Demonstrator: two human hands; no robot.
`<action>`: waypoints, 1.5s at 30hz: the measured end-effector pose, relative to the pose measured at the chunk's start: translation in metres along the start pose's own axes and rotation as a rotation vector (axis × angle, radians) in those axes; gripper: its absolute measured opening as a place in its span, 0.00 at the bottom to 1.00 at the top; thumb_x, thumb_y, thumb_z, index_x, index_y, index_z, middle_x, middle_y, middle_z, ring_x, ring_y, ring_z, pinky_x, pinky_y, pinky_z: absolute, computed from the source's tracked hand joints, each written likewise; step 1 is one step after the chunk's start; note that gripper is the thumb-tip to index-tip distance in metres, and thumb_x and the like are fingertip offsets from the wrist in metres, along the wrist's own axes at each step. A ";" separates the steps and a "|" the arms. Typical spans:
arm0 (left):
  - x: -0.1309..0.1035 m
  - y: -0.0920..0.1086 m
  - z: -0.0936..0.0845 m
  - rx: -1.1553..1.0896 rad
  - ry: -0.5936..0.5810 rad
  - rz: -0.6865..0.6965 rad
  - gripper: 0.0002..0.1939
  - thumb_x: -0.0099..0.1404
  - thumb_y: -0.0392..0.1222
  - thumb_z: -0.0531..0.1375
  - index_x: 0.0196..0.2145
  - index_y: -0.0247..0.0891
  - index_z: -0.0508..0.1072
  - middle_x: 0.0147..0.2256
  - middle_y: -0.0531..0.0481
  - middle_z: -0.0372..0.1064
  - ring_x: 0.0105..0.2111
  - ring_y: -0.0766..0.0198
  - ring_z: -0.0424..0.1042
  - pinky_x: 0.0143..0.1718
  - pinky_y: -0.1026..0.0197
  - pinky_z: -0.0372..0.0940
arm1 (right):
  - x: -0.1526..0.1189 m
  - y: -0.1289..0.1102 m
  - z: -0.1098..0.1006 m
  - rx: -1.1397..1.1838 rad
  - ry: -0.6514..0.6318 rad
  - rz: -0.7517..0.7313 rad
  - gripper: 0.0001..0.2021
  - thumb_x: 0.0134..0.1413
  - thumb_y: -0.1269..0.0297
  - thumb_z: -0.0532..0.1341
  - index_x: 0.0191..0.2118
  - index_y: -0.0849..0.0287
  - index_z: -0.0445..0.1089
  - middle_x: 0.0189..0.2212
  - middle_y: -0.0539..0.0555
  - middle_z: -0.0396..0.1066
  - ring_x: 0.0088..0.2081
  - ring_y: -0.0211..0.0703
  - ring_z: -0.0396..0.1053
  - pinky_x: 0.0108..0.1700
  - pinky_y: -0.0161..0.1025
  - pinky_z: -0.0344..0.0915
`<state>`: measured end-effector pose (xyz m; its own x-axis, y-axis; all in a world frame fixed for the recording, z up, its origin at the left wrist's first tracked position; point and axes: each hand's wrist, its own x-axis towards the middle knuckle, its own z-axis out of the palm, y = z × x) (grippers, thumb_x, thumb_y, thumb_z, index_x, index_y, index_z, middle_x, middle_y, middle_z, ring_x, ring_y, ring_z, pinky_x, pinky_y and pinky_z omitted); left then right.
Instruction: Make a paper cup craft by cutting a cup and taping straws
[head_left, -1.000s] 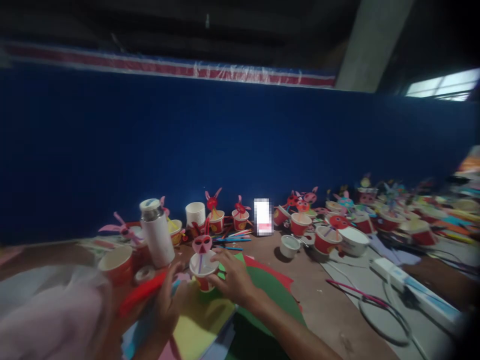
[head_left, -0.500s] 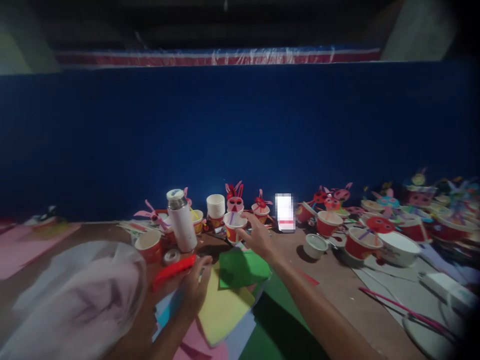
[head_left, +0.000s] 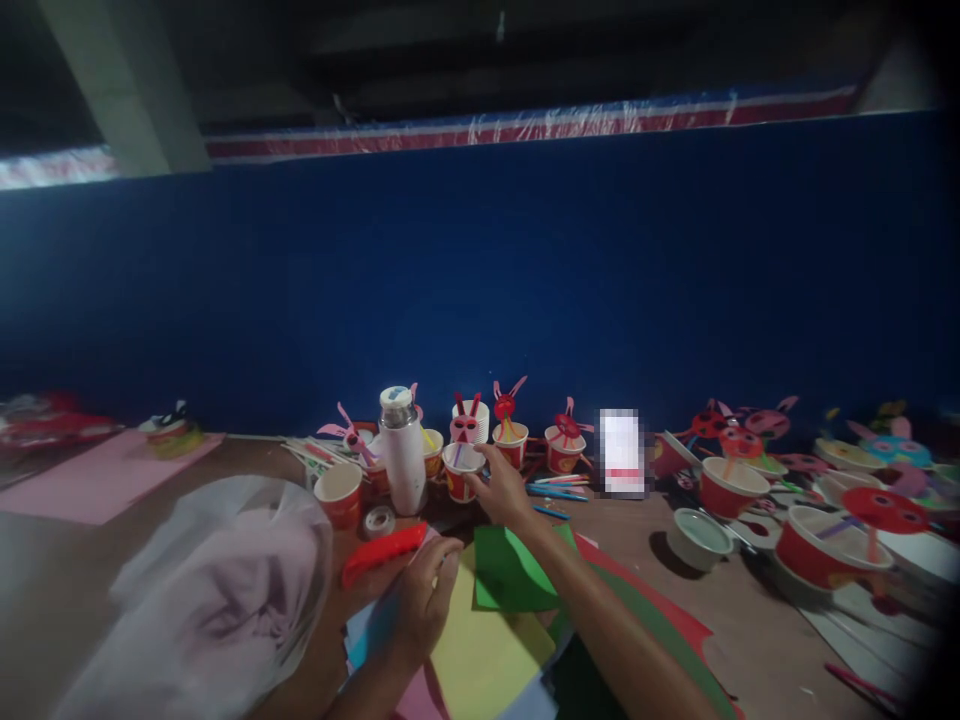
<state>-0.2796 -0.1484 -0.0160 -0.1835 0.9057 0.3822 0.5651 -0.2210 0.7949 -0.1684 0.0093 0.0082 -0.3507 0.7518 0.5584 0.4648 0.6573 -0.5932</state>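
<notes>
My right hand (head_left: 504,490) reaches forward, thumb and fingers closed on the right side of a red and white paper cup (head_left: 463,485). A pink rabbit face (head_left: 464,428) with dark red ears and eye patches rises from this cup. My left hand (head_left: 429,595) lies over the stacked coloured sheets, fingers loosely extended and holding nothing visible. Just beyond it is a long red object (head_left: 384,553) whose kind I cannot make out. Yellow paper (head_left: 491,650) and green paper (head_left: 514,570) lie between my arms.
A white thermos (head_left: 403,465), a tape roll (head_left: 379,522) and a paper cup (head_left: 337,492) stand left. A clear plastic bag (head_left: 225,590) bulges at lower left. Further right are a blurred-out phone (head_left: 622,450), a small bowl (head_left: 700,540) and several decorated cups (head_left: 735,485). Blue pens (head_left: 556,492) lie mid-table.
The view has swung left. My right hand has closed on the rabbit cup and shifted it left, in front of the white cup stack. My left hand stays on the paper.
</notes>
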 end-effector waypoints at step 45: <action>0.001 -0.001 0.001 -0.028 -0.040 0.056 0.15 0.65 0.44 0.46 0.35 0.38 0.71 0.34 0.47 0.68 0.37 0.63 0.67 0.40 0.62 0.61 | -0.011 -0.020 0.013 -0.185 -0.074 0.013 0.22 0.49 0.62 0.58 0.51 0.58 0.57 0.46 0.59 0.64 0.46 0.48 0.65 0.43 0.40 0.61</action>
<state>-0.2795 -0.1467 -0.0169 -0.1197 0.9054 0.4074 0.5506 -0.2809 0.7861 -0.1845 -0.0111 0.0064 -0.3996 0.7662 0.5033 0.6085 0.6323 -0.4795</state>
